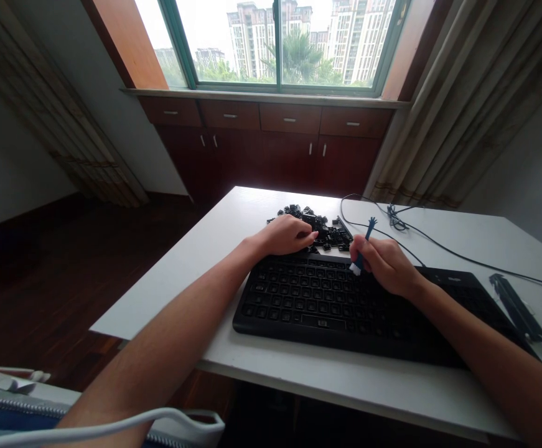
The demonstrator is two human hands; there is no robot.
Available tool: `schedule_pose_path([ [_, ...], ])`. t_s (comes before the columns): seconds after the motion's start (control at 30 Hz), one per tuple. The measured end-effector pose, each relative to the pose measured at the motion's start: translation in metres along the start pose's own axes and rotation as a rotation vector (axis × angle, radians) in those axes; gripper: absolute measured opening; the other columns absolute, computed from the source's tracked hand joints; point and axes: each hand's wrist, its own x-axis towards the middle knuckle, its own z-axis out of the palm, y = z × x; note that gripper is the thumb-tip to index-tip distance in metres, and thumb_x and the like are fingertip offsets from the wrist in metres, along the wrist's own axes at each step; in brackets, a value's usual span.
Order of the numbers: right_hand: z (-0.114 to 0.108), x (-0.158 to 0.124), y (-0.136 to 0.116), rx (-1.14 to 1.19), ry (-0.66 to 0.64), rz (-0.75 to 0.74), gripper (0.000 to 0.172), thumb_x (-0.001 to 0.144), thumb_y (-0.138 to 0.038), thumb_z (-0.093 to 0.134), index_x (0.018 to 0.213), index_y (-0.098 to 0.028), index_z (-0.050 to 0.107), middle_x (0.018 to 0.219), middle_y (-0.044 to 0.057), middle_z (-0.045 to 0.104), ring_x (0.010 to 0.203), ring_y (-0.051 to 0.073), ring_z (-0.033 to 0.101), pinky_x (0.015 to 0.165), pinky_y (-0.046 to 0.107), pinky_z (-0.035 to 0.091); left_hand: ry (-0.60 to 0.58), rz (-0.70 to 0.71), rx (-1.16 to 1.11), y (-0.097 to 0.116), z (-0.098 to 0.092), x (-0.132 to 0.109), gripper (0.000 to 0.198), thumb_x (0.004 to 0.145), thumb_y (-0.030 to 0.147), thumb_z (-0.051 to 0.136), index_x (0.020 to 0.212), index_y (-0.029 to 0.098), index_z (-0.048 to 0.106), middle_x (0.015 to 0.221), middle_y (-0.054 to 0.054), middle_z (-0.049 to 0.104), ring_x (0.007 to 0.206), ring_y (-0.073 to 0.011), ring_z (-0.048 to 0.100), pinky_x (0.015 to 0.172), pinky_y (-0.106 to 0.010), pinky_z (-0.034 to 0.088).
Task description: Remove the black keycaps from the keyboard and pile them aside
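Note:
A black keyboard (294, 298) with its keycaps off lies across the white table, its empty key sockets showing. In my right hand (389, 264) is a small blue brush (358, 264), held tilted over the keyboard. Its white bristles point down near the top key rows, and a frayed blue tuft sticks up above my fingers. My left hand (292, 234) is closed, fingers curled, at the keyboard's back left edge beside a pile of loose black keycaps (329, 236). Whether anything is inside those fingers is hidden.
A thin black cable (462, 254) runs over the white table (168, 292) behind the keyboard, partly bundled. At the right lies a long dark strip-like piece (518, 308). A white cord (112, 426) crosses the lower left. Cabinets (261, 149) stand below the window beyond.

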Motion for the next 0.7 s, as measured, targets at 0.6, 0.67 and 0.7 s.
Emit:
schedule_pose_path([
  [0.6,-0.0007,0.0043,-0.0041,-0.164,-0.172,0.037,0.052,0.105,-0.057,0.026,0.086,-0.021,0.058,0.074,0.005,0.066,0.068,0.019,0.061,0.071,0.034,0.044,-0.005,0.017,0.046,-0.0017,0.0014,0.0005,0.049,0.102,0.042,0.045,0.059,0.019,0.050,0.056,0.000,0.052,0.051,-0.0100,0.040,0.061,-0.029,0.035],
  [0.67,-0.0005,0.0043,-0.0051,-0.175,-0.175,0.039,0.049,0.105,-0.056,0.028,0.088,-0.021,0.058,0.073,0.005,0.066,0.068,0.019,0.062,0.071,0.034,0.043,-0.005,0.018,0.046,-0.0017,0.0014,0.0004,0.049,0.102,0.042,0.045,0.059,0.019,0.051,0.057,0.000,0.053,0.052,-0.0101,0.040,0.061,-0.029,0.035],
  [0.7,-0.0004,0.0043,-0.0055,-0.179,-0.175,0.040,0.048,0.105,-0.056,0.029,0.088,-0.021,0.058,0.073,0.005,0.066,0.068,0.019,0.062,0.071,0.034,0.043,-0.005,0.019,0.045,-0.0017,0.0014,0.0003,0.049,0.102,0.043,0.045,0.059,0.019,0.052,0.057,0.000,0.053,0.051,-0.0101,0.040,0.061,-0.030,0.035],
])
